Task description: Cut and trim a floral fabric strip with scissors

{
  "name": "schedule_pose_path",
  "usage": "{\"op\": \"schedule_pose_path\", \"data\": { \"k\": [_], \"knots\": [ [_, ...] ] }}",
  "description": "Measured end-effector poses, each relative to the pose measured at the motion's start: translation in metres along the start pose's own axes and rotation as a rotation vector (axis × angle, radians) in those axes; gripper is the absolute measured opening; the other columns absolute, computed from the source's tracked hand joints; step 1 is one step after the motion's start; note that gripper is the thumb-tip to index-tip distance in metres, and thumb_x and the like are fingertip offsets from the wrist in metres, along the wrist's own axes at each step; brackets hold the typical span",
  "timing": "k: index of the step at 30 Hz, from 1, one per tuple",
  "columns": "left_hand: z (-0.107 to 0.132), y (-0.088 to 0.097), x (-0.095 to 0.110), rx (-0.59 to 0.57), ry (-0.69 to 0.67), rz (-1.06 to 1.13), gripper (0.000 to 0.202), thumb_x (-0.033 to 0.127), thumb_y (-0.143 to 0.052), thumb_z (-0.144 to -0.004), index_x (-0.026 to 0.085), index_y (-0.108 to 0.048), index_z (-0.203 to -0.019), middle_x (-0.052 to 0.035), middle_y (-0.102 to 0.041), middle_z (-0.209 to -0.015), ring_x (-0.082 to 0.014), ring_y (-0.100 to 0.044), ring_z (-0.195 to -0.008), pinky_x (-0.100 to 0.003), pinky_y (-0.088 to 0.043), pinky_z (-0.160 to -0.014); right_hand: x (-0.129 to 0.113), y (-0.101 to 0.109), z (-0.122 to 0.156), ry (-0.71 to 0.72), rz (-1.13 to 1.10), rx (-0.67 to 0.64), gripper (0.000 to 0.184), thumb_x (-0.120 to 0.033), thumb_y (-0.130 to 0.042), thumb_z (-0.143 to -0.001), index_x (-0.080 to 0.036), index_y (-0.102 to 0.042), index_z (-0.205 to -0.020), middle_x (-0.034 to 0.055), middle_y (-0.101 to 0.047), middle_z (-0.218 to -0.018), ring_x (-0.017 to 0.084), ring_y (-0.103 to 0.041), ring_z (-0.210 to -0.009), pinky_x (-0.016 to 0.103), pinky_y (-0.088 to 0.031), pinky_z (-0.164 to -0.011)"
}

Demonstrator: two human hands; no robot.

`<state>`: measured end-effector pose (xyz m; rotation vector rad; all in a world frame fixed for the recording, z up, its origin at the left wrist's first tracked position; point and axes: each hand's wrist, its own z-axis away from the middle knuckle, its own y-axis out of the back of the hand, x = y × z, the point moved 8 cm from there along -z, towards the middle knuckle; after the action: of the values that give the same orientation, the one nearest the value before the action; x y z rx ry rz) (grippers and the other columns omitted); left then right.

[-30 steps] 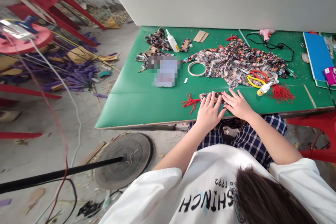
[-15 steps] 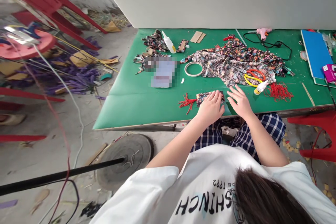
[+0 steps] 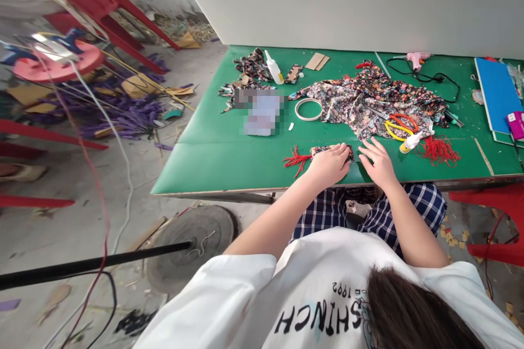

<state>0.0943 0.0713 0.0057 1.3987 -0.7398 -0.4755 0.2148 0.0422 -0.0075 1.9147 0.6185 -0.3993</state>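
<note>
A small flat piece covered in dark floral cloth (image 3: 320, 150), with a red string tassel (image 3: 297, 159) at its left end, lies near the table's front edge. My left hand (image 3: 332, 164) rests flat over it, fingers stretched out, hiding most of the piece. Just to its right, my right hand (image 3: 376, 161) is spread on or just above the table, holding nothing. Beyond that hand are a small white glue bottle (image 3: 410, 143), scissors with orange and yellow handles (image 3: 398, 127), and a bundle of red strings (image 3: 440, 151). Crumpled floral fabric (image 3: 344, 101) lies behind.
On the green table (image 3: 213, 158) lie a tape roll (image 3: 297, 109), a blurred-out phone-like object (image 3: 262, 114), a larger glue bottle (image 3: 274, 67), cardboard pieces (image 3: 317, 61), a pink glue gun (image 3: 417, 60) with black cord and a blue board (image 3: 497, 92). A red stool (image 3: 491, 191) stands at right.
The view has shifted slightly, so the table appears a little farther right and lower. Both hands keep nearly the same pose, the left still over the floral piece.
</note>
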Motion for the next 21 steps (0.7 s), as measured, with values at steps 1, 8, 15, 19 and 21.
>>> {"op": "schedule_pose_path", "data": {
  "k": [1,8,15,19,21],
  "knots": [
    [0.002,-0.003,-0.001,0.022,-0.008,0.014,0.045,0.027,-0.039,-0.094,0.006,-0.051,-0.131,-0.0155,-0.051,-0.14,-0.0241,-0.047,-0.132,-0.037,-0.04,-0.11,0.0,0.0,0.0,0.002,0.0,0.001,0.034,-0.034,-0.046,-0.092,-0.019,-0.07,-0.11,0.0085,-0.064,-0.127,0.025,-0.045,-0.134,0.047,-0.043,-0.108],
    [0.011,-0.02,-0.008,0.188,-0.047,0.112,0.046,0.031,-0.038,-0.095,0.008,-0.049,-0.133,-0.0172,-0.044,-0.145,-0.0277,-0.038,-0.138,-0.045,-0.035,-0.115,-0.001,0.001,-0.001,-0.006,-0.005,0.002,0.032,-0.033,-0.047,-0.091,-0.019,-0.071,-0.108,0.008,-0.065,-0.124,0.025,-0.047,-0.131,0.047,-0.043,-0.109],
    [0.034,-0.014,-0.027,0.4,0.133,0.184,0.04,0.027,-0.037,-0.094,0.009,-0.057,-0.124,-0.0206,-0.054,-0.134,-0.0316,-0.048,-0.13,-0.052,-0.04,-0.109,-0.002,0.001,-0.001,-0.011,-0.017,-0.021,0.031,-0.033,-0.048,-0.091,-0.02,-0.072,-0.106,0.0076,-0.067,-0.121,0.025,-0.049,-0.13,0.047,-0.044,-0.108],
    [0.039,-0.005,-0.034,0.441,0.17,0.253,0.033,0.025,-0.042,-0.093,0.014,-0.063,-0.116,-0.0155,-0.062,-0.123,-0.0282,-0.056,-0.12,-0.047,-0.044,-0.106,-0.002,0.001,0.0,-0.016,-0.025,-0.027,0.031,-0.034,-0.048,-0.091,-0.02,-0.072,-0.105,0.0079,-0.068,-0.12,0.025,-0.049,-0.13,0.048,-0.044,-0.108],
    [0.038,0.004,-0.042,0.451,0.183,0.305,0.028,0.027,-0.046,-0.093,0.016,-0.064,-0.112,-0.0121,-0.064,-0.116,-0.0253,-0.059,-0.113,-0.045,-0.047,-0.103,-0.002,0.001,0.0,-0.02,-0.025,-0.027,0.031,-0.034,-0.048,-0.091,-0.021,-0.072,-0.105,0.0076,-0.068,-0.12,0.026,-0.049,-0.13,0.048,-0.044,-0.107]
  ]
}}
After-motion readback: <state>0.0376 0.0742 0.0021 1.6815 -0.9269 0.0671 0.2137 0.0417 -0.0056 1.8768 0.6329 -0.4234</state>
